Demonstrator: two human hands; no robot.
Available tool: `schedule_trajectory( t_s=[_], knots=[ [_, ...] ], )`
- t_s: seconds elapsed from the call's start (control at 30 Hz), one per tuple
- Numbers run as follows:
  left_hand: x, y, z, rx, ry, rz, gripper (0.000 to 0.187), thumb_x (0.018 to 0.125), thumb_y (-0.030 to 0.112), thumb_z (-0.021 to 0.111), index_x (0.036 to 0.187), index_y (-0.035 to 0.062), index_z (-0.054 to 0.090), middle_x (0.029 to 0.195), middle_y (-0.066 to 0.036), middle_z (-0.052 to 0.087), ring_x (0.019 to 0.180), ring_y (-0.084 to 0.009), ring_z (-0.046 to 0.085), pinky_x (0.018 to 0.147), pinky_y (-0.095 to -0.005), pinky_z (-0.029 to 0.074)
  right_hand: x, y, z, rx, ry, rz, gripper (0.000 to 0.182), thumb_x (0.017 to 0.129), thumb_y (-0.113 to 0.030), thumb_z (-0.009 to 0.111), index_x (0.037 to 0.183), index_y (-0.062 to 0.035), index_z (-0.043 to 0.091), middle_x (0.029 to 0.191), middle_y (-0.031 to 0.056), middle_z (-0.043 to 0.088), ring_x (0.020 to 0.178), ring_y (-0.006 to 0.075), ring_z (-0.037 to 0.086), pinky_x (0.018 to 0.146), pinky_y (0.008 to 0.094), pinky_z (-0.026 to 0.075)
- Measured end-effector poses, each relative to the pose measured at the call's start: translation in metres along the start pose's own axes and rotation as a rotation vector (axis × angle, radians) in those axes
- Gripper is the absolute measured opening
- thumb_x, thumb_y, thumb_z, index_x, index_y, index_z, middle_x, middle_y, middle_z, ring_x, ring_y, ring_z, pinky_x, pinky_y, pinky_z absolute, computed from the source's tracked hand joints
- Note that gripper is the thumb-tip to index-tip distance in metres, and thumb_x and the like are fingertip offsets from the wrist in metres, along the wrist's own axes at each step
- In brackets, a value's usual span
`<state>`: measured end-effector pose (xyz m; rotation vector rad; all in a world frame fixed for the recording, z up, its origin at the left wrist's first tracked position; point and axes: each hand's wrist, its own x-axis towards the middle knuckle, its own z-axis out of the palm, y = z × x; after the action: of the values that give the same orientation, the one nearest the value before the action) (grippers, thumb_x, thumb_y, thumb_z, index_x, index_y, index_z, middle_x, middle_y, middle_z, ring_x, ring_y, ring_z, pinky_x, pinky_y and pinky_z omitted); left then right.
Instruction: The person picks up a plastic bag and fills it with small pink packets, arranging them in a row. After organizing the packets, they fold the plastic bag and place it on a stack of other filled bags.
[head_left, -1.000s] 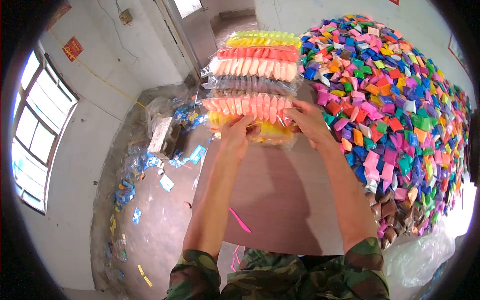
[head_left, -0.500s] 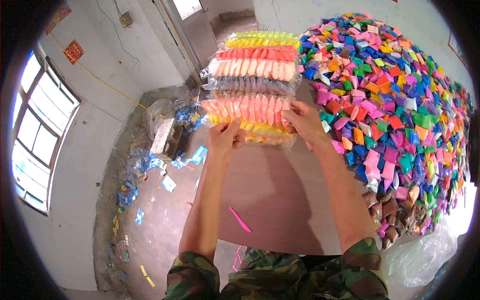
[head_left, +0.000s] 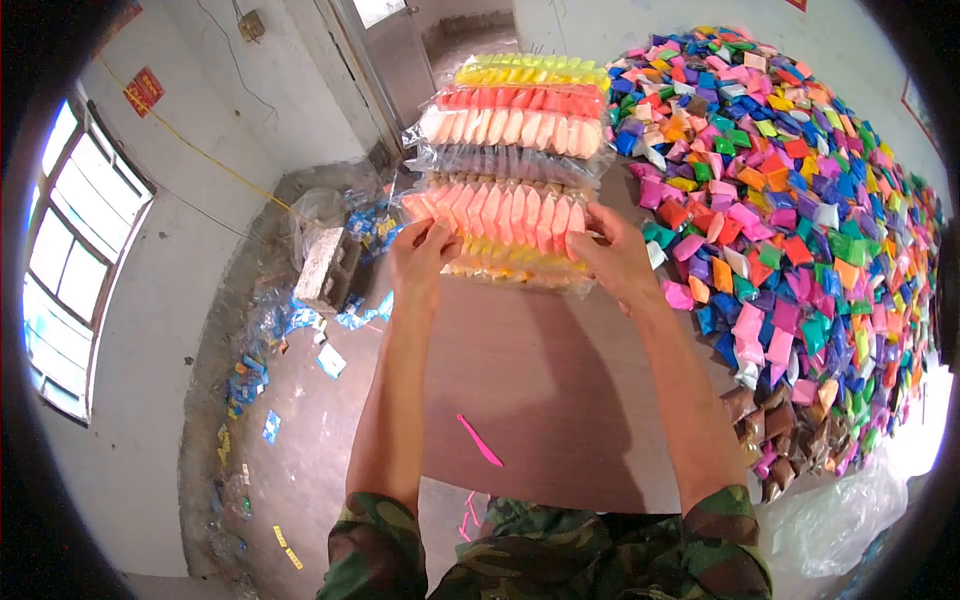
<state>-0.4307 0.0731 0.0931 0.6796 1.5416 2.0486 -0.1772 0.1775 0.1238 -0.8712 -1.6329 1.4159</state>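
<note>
Stacked rows of small packets in clear plastic lie at the far side of the brown table [head_left: 520, 370], yellow-green at the back, then red, peach, grey and brown. Nearer is a row of pink packets [head_left: 500, 215], with yellow ones [head_left: 510, 258] just in front. My left hand [head_left: 425, 255] pinches the left end of the pink row between thumb and fingers. At the right end of that row, my right hand [head_left: 610, 250] is closed on it too. The palms' undersides are hidden.
A large heap of colourful packets [head_left: 780, 230] covers the right side. A pink plastic tool [head_left: 480, 441] lies near the table's front. Clear plastic [head_left: 835, 515] is at the lower right. A block [head_left: 326, 268] and scattered blue wrappers [head_left: 248, 382] are on the floor at left.
My left hand has moved left and slightly up to the end of the pink row. The right hand stays at the other end. The pink row looks spread a little wider.
</note>
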Motion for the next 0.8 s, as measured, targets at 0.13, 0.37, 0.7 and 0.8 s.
schedule_trajectory(
  t_s=[0.13, 0.37, 0.7, 0.8],
  knots=[
    [0.011, -0.003, -0.004, 0.312, 0.000, -0.058, 0.026, 0.098, 0.024, 0.076, 0.097, -0.0017, 0.070, 0.079, -0.003, 0.064, 0.059, -0.0089, 0.057, 0.052, -0.0254, 0.047, 0.014, 0.024, 0.001, -0.134, 0.027, -0.149, 0.064, 0.084, -0.025, 0.073, 0.139, 0.0055, 0.060, 0.121, 0.0193, 0.073, 0.103, 0.0275, 0.074, 0.089, 0.0385, 0.059],
    [-0.016, 0.015, -0.029, 0.638, 0.174, 0.198, 0.041, 0.090, 0.032, 0.084, 0.110, 0.0008, 0.069, 0.098, -0.010, 0.068, 0.082, -0.0181, 0.064, 0.072, -0.0362, 0.054, -0.009, 0.012, 0.003, -0.579, 0.235, -0.360, 0.070, 0.083, -0.033, 0.079, 0.142, -0.0003, 0.059, 0.133, 0.0241, 0.063, 0.122, 0.0392, 0.062, 0.106, 0.0470, 0.049],
    [0.006, 0.041, -0.017, 1.335, -0.278, 1.063, 0.062, 0.091, 0.040, 0.076, 0.143, 0.0095, 0.061, 0.155, -0.014, 0.052, 0.144, -0.0368, 0.045, 0.119, -0.0541, 0.032, -0.006, 0.010, 0.042, -1.066, 0.160, -0.864, 0.065, 0.078, -0.032, 0.083, 0.138, -0.0133, 0.064, 0.146, 0.0088, 0.054, 0.140, 0.0307, 0.047, 0.112, 0.0513, 0.040],
    [0.015, 0.017, -0.019, 1.373, -0.299, 1.018, 0.058, 0.094, 0.040, 0.072, 0.143, 0.0105, 0.061, 0.152, -0.011, 0.056, 0.143, -0.0322, 0.047, 0.118, -0.0534, 0.032, 0.006, 0.022, 0.046, -1.051, 0.108, -0.822, 0.058, 0.080, -0.027, 0.081, 0.135, -0.0148, 0.065, 0.145, 0.0064, 0.056, 0.139, 0.0278, 0.049, 0.111, 0.0499, 0.041]
  ],
)
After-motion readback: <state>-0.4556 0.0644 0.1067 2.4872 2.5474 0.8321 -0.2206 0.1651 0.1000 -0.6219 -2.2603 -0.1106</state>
